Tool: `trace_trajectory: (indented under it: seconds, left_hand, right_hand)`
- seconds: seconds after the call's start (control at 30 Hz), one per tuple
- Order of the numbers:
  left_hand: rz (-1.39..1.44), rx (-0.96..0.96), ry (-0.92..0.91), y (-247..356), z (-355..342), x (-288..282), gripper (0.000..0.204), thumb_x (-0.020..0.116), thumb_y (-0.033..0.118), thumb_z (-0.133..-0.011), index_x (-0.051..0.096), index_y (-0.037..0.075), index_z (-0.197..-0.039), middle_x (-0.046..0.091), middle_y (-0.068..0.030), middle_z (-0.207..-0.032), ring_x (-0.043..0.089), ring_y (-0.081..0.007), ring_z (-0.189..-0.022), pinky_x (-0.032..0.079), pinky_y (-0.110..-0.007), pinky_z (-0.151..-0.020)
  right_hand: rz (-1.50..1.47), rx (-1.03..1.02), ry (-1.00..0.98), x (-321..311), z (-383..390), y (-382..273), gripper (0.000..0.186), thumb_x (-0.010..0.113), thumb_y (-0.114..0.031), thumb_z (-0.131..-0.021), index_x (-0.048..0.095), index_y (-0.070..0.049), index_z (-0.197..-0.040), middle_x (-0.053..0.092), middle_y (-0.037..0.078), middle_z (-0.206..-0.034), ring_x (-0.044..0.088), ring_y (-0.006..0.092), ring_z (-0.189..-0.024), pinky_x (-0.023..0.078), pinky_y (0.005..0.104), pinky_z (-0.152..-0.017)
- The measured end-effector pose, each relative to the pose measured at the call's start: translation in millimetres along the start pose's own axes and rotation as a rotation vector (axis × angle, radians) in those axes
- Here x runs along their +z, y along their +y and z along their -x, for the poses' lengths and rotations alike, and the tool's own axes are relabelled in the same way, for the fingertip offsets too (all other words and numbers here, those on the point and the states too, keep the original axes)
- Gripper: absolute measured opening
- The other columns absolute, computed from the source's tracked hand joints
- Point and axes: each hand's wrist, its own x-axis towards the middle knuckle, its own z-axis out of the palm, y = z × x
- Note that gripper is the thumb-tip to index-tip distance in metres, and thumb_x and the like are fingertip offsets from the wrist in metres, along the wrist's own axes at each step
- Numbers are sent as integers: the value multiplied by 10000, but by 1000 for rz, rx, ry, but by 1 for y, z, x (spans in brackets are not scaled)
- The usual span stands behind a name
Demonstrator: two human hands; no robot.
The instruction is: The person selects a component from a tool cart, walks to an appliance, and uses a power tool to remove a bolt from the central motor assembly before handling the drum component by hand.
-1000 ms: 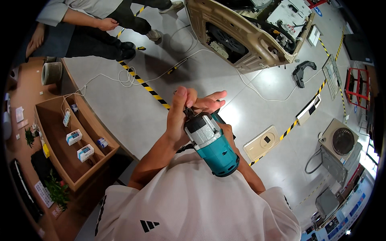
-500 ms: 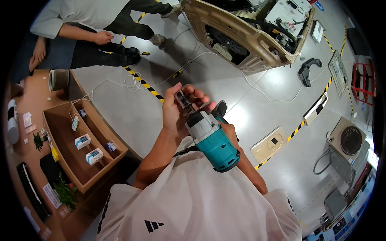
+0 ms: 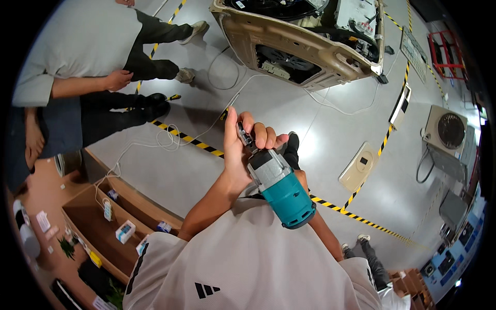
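A teal impact wrench [image 3: 288, 200] with a grey metal nose is held in front of my shirt, its nose tilted up and to the left. My left hand [image 3: 236, 157] curls its thumb and fingers around the shiny socket-like piece [image 3: 243, 134] at the tip. Part of that piece is hidden by the fingers. Behind the tool body, my right hand [image 3: 301, 181] is wrapped on the grip, mostly covered by the wrench. My dark shoe [image 3: 292, 147] shows on the floor beyond.
A tan car body section [image 3: 320, 46] with exposed parts stands ahead. Two people are at the far left. A wooden box [image 3: 98, 235] holding small cartons is at the left. White cable [image 3: 175, 142] trails over the floor. A beige panel [image 3: 357, 168] lies right; another person stands lower right.
My view has turned, shifting the surroundings. The wrench sits slightly further right and lower, still in both hands. My left fingers are bent more closely over the tip.
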Motion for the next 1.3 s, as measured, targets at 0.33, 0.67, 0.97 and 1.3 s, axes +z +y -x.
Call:
trace_trajectory:
  seconds: [0.33, 0.67, 0.97, 1.3]
  left_hand:
    - [-174, -106, 79, 51, -9, -12, 330, 352, 365, -897, 337, 143, -653, 408, -17, -456, 474, -161, -503, 509, -364, -629]
    - [-247, -317, -93, 47, -23, -15, 358, 346, 401, -890, 372, 106, -688, 618, -209, -703, 624, -340, -781, 506, -459, -755]
    - [-308, -437, -113, 18, -34, -20, 610, 241, 546, -893, 436, 11, -1110, 594, -252, -973, 574, -349, -975, 462, -417, -857]
    - [-718, -437, -76, -34, -37, -38, 819, 55, 642, -856, 350, 3, -1274, 464, -188, -1253, 449, -271, -1164, 362, -373, -967]
  right_hand:
    - [-51, -59, 155, 59, -17, -24, 178, 661, -89, -647, 541, 11, -734, 546, 112, -584, 568, 213, -500, 438, 267, -474]
    - [-44, 98, 200, 56, -2, -30, 124, 651, -107, -682, 565, -31, -728, 563, 88, -625, 552, 221, -535, 427, 311, -477]
    - [253, 3, 254, 52, 0, 14, 99, 645, -132, -719, 582, -75, -770, 569, 74, -682, 542, 242, -574, 434, 357, -492]
    - [-181, 160, 393, 32, -2, 55, 181, 647, -114, -738, 612, -9, -882, 647, 94, -782, 634, 151, -682, 499, 261, -592]
